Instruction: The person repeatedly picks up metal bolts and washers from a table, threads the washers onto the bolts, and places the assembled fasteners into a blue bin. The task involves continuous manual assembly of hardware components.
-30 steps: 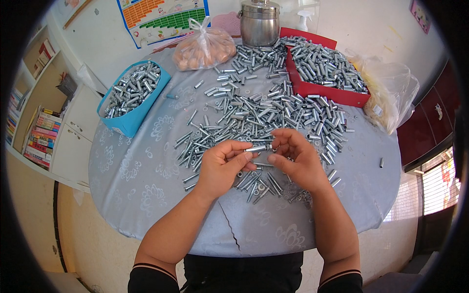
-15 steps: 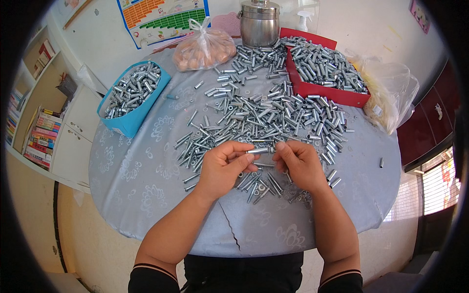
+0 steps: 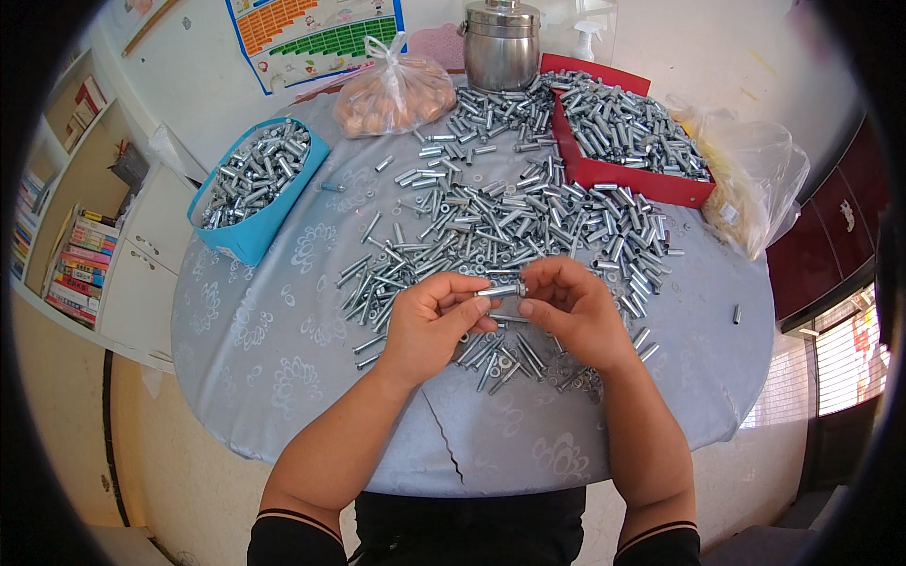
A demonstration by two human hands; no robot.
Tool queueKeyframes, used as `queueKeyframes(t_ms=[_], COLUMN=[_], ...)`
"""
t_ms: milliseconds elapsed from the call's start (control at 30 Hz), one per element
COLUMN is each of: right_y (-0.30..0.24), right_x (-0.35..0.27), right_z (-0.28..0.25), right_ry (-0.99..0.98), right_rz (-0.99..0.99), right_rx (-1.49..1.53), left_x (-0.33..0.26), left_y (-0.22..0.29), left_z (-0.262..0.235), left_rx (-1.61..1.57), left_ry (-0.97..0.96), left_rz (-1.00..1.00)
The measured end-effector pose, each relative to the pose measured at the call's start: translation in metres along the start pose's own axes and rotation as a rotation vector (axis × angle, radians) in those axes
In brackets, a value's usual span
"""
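Observation:
Between the thumb and fingers of my left hand [image 3: 429, 321], a silver sleeve anchor bolt [image 3: 498, 291] is pinched, lying level and pointing right. My right hand [image 3: 580, 316] is at the bolt's right end, thumb below and index finger above, with a gap between them. Its other fingers are curled. Under and beyond both hands spreads a heap of loose metal sleeves [image 3: 613, 222], bolts [image 3: 377, 269], nuts and washers. A few long bolts [image 3: 530, 352] and small washers [image 3: 505, 362] lie nearer me.
At the left stands a blue container [image 3: 255, 236] full of assembled anchors; a red box [image 3: 642, 184] of metal sleeves sits back right. Behind are a tied bag of eggs [image 3: 396, 99], a steel pot [image 3: 502, 52] and a clear plastic bag [image 3: 755, 189]. A grey cloth [image 3: 255, 377] covers the table.
My right thumb and index finger have spread apart around the bolt's right end, and the hand has lifted slightly. My left hand keeps its hold in the same place.

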State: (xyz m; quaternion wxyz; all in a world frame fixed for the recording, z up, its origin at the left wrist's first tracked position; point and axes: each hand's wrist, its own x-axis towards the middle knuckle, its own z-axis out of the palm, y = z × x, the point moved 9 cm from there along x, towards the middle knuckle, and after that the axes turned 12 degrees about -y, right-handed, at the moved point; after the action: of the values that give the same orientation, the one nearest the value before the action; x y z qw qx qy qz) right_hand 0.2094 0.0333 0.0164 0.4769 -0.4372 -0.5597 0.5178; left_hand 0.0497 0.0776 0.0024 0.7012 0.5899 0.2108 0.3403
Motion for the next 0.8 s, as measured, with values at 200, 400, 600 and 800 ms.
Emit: queueKeyframes(t_ms=[200,400,600,800], right_y=[0.006,0.002,0.002,0.004], right_x=[0.0,-0.002,-0.001,-0.001], right_z=[-0.002,0.003,0.0,0.001], right_ry=[-0.011,-0.013,0.028,0.001], right_rz=[0.065,0.059,0.047,0.08], right_rx=[0.015,0.054,0.075,0.064], left_x=[0.001,0.0,0.0,-0.001], left_y=[0.0,0.0,0.001,0.002], left_z=[0.003,0.0,0.003,0.0], left_rx=[0.006,-0.001,-0.031,-0.007], left_ry=[-0.013,-0.022,-0.017,-0.037], left_rz=[-0.011,0.015,-0.012,0.015])
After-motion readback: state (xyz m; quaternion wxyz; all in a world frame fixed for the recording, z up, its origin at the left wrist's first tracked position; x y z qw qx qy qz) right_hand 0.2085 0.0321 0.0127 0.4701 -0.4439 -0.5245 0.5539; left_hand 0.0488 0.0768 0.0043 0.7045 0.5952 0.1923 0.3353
